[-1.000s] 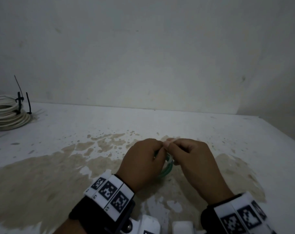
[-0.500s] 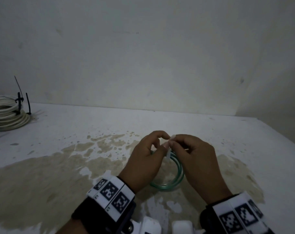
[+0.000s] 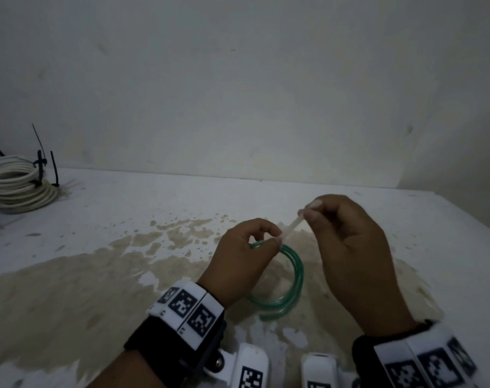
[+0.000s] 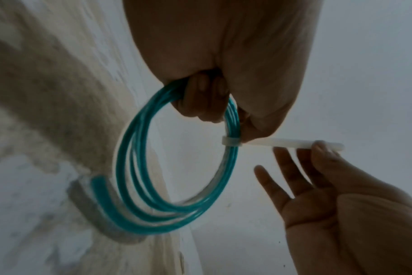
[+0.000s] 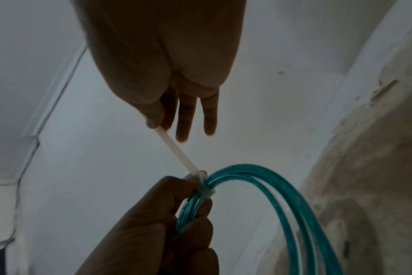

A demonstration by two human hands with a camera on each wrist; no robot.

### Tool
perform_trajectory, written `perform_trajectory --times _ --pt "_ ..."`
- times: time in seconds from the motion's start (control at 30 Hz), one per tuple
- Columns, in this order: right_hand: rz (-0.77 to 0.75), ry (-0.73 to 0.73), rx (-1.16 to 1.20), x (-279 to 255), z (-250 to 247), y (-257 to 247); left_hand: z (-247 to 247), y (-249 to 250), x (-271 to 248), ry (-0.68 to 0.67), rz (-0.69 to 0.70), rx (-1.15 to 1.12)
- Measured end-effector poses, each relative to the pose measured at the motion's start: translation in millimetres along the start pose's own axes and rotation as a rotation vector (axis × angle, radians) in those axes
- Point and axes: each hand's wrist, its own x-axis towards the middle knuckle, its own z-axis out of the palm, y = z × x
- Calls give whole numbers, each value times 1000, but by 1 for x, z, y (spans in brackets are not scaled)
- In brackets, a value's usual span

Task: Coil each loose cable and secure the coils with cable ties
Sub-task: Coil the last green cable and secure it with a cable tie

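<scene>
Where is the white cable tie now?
Head view, centre: the tie wraps the green coil, held by the left hand; the right hand pinches its tail.

A plain whitish wall with a few faint scuffs stands behind a white table, and a second wall meets it in a corner at the right. A broad tan stain with small splashes spreads over the tabletop. The light is dim and even.
</scene>
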Motion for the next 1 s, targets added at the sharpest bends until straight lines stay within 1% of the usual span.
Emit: perform_trajectory --times 0.07,0.13,0.2,0.23,0.33,0.37,0.43,0.5,0.63,0.73,0.8,0.87,0.9,1.0 --pt "158 -85 124 -2 4 1 1 -2 0 -2 -1 -11" --pt "220 -145 141 -2 5 4 4 -4 0 -31 -22 -59" --pt "211 -210 66 -2 5 8 5 -4 0 -68 -50 -113" --pt "192 -211 19 -3 4 11 6 -4 0 -81 -55 -123" --pt "76 -125 -96 -3 4 18 5 -6 0 -60 -3 -22" --pt "34 -123 -120 -4 5 19 5 -7 1 -42 14 11" --pt "-10 -151 -137 -5 7 19 4 -10 2 -12 4 22" --pt "-23 -170 -106 -5 9 18 4 -10 2 -20 -17 6" --pt "19 -149 -102 -4 8 18 5 -8 -1 -78 -36 -34" --pt "50 -155 -143 -4 6 20 5 -8 0 -44 -73 -61" --pt "45 -126 -194 -4 6 22 5 -9 0 -33 -64 -45" --pt "51 -94 -197 -4 5 23 6 -9 0 -44 -39 -51" --pt "77 -112 -171 -4 4 21 6 -9 -1 -53 -31 -60" --pt "157 -280 -103 -5 5 15 8 -6 -4 -87 -6 -102"
